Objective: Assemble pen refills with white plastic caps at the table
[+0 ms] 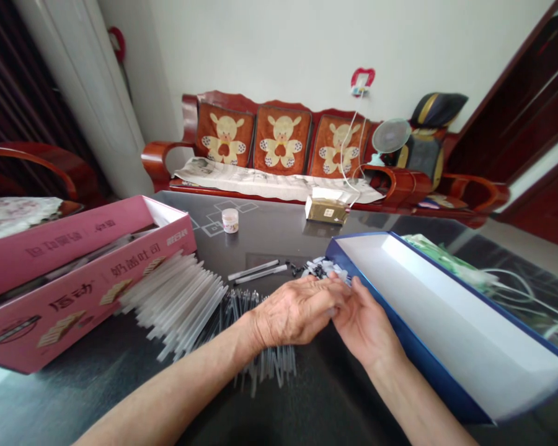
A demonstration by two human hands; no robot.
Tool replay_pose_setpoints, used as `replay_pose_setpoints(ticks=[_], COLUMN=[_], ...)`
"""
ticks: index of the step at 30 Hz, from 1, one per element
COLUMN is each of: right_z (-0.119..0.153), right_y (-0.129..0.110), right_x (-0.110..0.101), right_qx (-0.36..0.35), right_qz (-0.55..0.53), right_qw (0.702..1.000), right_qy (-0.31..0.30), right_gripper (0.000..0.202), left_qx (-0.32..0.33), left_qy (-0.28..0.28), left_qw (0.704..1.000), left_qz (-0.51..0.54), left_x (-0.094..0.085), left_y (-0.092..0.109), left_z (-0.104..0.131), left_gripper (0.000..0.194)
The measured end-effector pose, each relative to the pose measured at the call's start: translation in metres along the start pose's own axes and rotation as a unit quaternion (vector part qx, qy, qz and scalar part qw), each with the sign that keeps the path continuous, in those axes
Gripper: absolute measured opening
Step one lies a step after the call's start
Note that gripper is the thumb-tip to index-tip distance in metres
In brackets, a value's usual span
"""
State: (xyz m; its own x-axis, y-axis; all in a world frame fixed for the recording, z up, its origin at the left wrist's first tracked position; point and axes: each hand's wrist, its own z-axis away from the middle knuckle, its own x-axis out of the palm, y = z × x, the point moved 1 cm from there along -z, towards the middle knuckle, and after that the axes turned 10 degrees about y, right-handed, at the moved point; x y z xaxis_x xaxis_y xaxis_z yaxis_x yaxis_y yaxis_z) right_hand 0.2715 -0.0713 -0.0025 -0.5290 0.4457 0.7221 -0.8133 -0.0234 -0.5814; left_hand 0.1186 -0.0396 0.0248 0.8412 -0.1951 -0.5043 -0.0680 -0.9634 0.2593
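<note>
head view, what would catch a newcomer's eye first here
A long pink cardboard box at left and an open blue white-lined box at right stand out. Between them lie fanned translucent plastic tubes, and the left hand meets the right hand. Behind, three orange animal-print cushions line a red wooden sofa.

Both bare forearms angle inward; the left hand shows its back, its bent fingers meeting the right hand, whose palm turns inward, partly upward.
</note>
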Motion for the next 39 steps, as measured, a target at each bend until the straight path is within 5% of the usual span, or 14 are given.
replay_pose_setpoints(ticks=[4, 8, 12, 17, 24, 31, 36, 39], right_z=[0.001, 0.000, -0.002, 0.003, 0.003, 0.000, -0.001, -0.008], right_y=[-0.004, -0.005, -0.001, 0.016, 0.029, 0.030, 0.040, 0.048], right_x=[0.002, 0.000, -0.004, -0.005, -0.006, -0.010, -0.004, 0.011], right_qx=[-0.029, -0.094, -0.169, -0.209, -0.166, -0.120, -0.134, -0.141], right_qz=[-0.005, 0.046, 0.118, 0.195, 0.196, 0.171, 0.186, 0.211], right_qw=[0.999, 0.994, 0.977, 0.957, 0.966, 0.978, 0.973, 0.967], right_qy=[0.021, 0.034, 0.056, 0.053, -0.011, 0.018, 0.024, 0.022], right_gripper=[0.005, 0.018, 0.025, 0.030, 0.027, 0.029, 0.031, 0.034], left_qx=[-0.057, -0.125, -0.097, -0.075, -0.090, -0.111, -0.100, -0.103], left_qy=[0.104, 0.155, 0.058, -0.048, -0.045, -0.079, -0.090, -0.041], left_qw=[0.992, 0.979, 0.972, 0.939, 0.927, 0.913, 0.907, 0.894], left_qz=[0.041, -0.036, -0.206, -0.332, -0.362, -0.384, -0.400, -0.434], left_x=[0.000, -0.004, -0.009, -0.003, 0.009, 0.015, 0.002, -0.010], left_y=[0.000, -0.014, -0.029, -0.025, -0.014, -0.017, -0.016, -0.023], left_z=[0.001, 0.006, 0.015, 0.016, 0.015, 0.024, 0.024, 0.027], left_gripper=[0.018, 0.017, 0.021, 0.028, 0.029, 0.018, 0.017, 0.019])
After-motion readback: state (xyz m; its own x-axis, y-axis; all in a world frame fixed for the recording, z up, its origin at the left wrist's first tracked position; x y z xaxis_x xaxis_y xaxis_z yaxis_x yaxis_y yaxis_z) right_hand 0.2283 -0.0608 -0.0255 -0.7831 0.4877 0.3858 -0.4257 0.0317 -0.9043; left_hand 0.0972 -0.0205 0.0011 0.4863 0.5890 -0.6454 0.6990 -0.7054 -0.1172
